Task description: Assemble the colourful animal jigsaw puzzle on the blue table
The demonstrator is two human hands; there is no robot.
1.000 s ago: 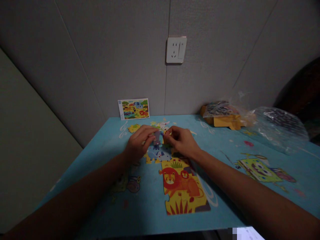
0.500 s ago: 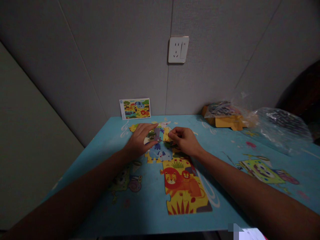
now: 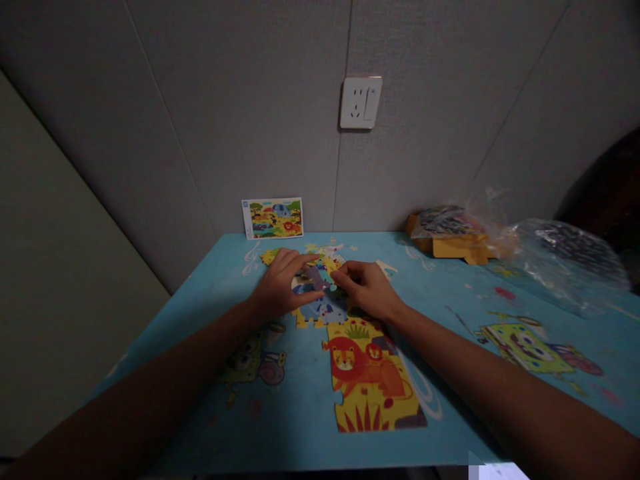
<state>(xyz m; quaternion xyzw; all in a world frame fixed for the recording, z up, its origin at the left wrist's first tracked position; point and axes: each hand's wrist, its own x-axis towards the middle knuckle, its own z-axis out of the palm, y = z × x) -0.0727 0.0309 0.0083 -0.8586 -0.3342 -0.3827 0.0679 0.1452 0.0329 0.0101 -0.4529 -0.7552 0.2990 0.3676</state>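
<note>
My right hand [image 3: 367, 287] has thumb and fingers pinched on the right edge of a grey, blue and yellow puzzle piece [image 3: 317, 274]. On the other side, my left hand [image 3: 283, 283] curves around the piece's left part, index finger above and thumb below. The fingers partly hide the piece's outline. Just below the hands lies a joined blue elephant section [image 3: 320, 312]. Nearer to me is a joined lion section [image 3: 370, 380], yellow and red, flat on the table. More puzzle pieces [image 3: 270, 256] show behind my left hand.
A picture card [image 3: 275, 219] of the animal scene leans on the wall at the back. An orange box [image 3: 460, 247] and crumpled clear plastic [image 3: 565, 257] sit at the back right. The blue table cover [image 3: 250, 427] bears printed cartoon figures. A socket [image 3: 361, 103] is on the wall.
The puzzle piece between my hands has turned and now slants. My right hand has shifted slightly left and down, uncovering a pale piece behind it. My left thumb reaches further right.
</note>
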